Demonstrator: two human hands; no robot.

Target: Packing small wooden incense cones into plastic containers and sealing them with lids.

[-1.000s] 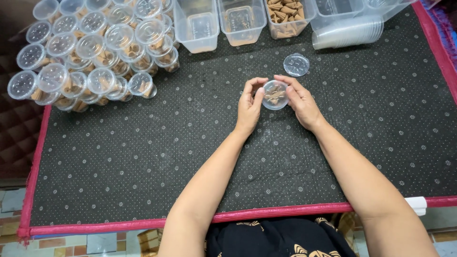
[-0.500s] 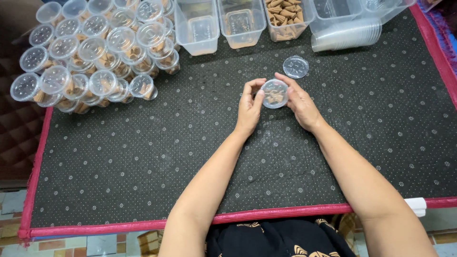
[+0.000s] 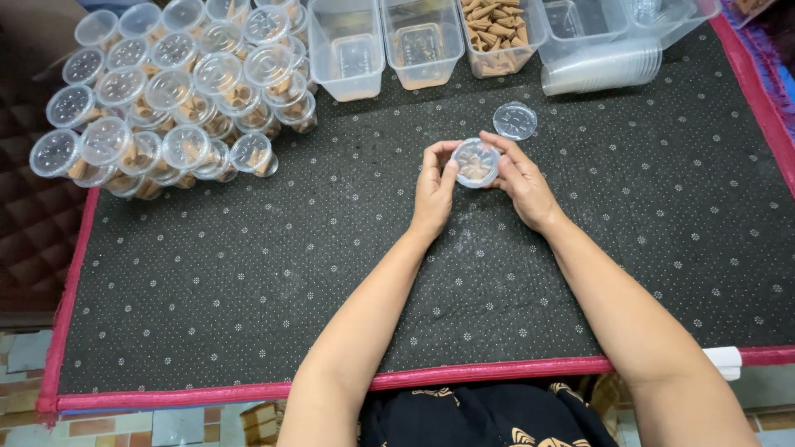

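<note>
Dotted mat (image 3: 248, 273): hands (image 3: 434, 192) (image 3: 522, 180), seemingly lidded cup (image 3: 475, 162).

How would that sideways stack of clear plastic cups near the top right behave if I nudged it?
The sideways stack of clear plastic cups lies on its rounded side, so it would probably roll across the dark dotted mat. It looks thin and empty, so likely very light. The cups are only nested, so a push might slide them apart.
</note>
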